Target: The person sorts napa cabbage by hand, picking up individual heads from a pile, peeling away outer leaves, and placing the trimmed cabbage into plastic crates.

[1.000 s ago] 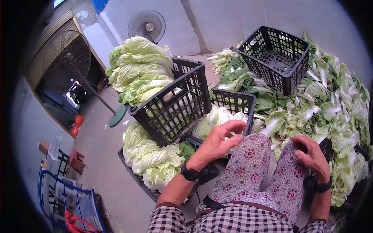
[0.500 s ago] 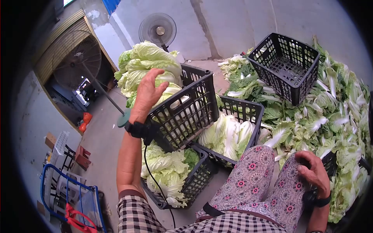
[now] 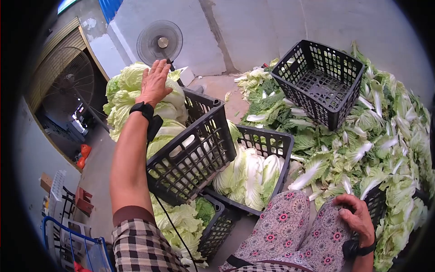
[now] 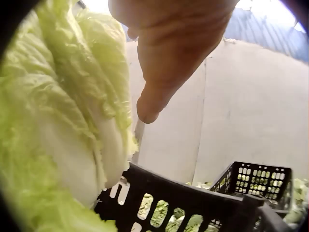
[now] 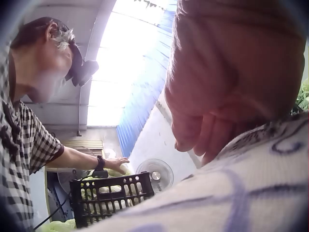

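My left hand is stretched out with straight fingers over the top of the Chinese cabbages heaped in a raised black crate. In the left wrist view that hand appears just beside a large pale cabbage, its thumb pointing down. Nothing is gripped in it. On my right knee rests my right hand, fingers loosely bent and holding nothing. From the right wrist view, the right hand's fingers lie close to the patterned trouser cloth.
Below the raised crate stand another crate of trimmed cabbages and one with leafy heads. An open crate sits on a wide heap of loose leaves. Two fans stand behind, and a blue-framed cart is at lower left.
My left hand has swung from above the left knee up and leftward to the top of the cabbage heap, its fingers straightening. The right hand has stayed on the knee.
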Available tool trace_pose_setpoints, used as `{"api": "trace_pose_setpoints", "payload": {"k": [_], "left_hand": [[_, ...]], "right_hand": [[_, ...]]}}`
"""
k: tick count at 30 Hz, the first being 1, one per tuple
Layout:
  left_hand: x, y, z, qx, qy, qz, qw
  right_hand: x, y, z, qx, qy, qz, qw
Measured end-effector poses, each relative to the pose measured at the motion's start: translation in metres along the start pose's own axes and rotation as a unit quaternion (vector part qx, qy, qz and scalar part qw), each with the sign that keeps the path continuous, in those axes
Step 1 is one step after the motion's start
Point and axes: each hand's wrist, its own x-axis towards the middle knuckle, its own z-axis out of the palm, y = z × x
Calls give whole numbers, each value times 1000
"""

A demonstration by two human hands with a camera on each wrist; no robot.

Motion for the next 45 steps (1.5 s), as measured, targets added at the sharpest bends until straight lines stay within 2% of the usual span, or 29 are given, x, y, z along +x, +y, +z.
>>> {"api": "trace_pose_setpoints", "payload": {"k": [2, 3, 6, 7, 10, 13, 16, 19, 20, 22, 23, 24, 26, 28, 30, 32, 33, 35, 36, 37, 38, 39, 40, 42, 43, 44, 45], "left_hand": [[-5, -3, 8, 0, -56, -34, 998], [-12, -3, 9, 37, -55, -43, 997], [-16, 1, -5, 33, -138, -105, 984], [-17, 2, -4, 111, -142, -85, 980], [-34, -4, 8, 176, 37, -12, 984], [-39, -3, 2, 102, -48, -84, 990], [-65, -9, -15, 26, 51, -140, 989], [-86, -44, -19, -38, 199, -192, 960], [-90, -49, -23, -67, 246, -207, 944], [-96, -59, -46, -133, 271, -263, 916], [-99, -60, -58, -212, 319, -263, 885], [-102, -58, -68, -298, 359, -258, 846], [-103, -69, -74, -493, 378, -206, 756], [-110, -54, -93, -689, 329, -167, 624], [-113, -48, -94, -741, 312, -168, 571], [-136, -8, -106, -781, 310, -115, 529], [-145, 16, -101, -767, 282, -113, 566], [-165, 60, -73, -818, 188, -125, 530], [-179, 112, -79, -843, 125, -126, 507], [-204, 184, -103, -867, 53, -131, 478], [-230, 240, -125, -882, -1, -115, 456], [-258, 280, -140, -888, -43, -90, 449], [-273, 306, -141, -849, 41, -54, 523], [-292, 338, -147, -860, -16, -40, 509], [-296, 348, -149, -865, -44, -33, 499], [-298, 357, -151, -868, -64, -19, 493], [-300, 363, -153, -870, -78, -7, 487]], "right_hand": [[1, 3, 1, 9, 15, 9, 1000], [3, 3, 2, 16, 18, 9, 1000], [4, 5, 3, 28, 22, 11, 999], [4, 6, 3, 26, 23, 12, 999], [0, 9, 3, 25, 32, 3, 999], [-7, 12, 2, 11, 39, -12, 999], [-13, 15, -3, 5, 53, -29, 998], [-16, 12, -3, 7, 58, -33, 998], [-18, 9, -5, 5, 62, -29, 998], [-18, 2, -5, 17, 38, -18, 999], [-17, 3, -5, 9, 37, -18, 999], [-21, 5, -8, 0, 43, -10, 999], [-25, 1, -13, -37, 24, -36, 998], [-32, -9, -12, -35, 38, -28, 998], [-37, -12, -15, -83, 59, -74, 992], [-43, -23, -15, -89, 91, -100, 987], [-46, -34, -15, -83, 116, -130, 981], [-49, -53, -9, -87, 172, -182, 964], [-48, -63, -3, -50, 174, -199, 963], [-41, -66, 9, -22, 156, -234, 959], [-40, -75, 34, 57, 121, -254, 958], [-33, -71, 61, 105, 124, -288, 944], [-34, -66, 71, 144, 128, -323, 927], [-70, -74, 52, 235, 75, -163, 955], [-80, -75, 47, 80, 100, -140, 982], [-76, -69, 49, -68, 117, -106, 985], [-66, -55, 59, -147, 185, -169, 957]]}}
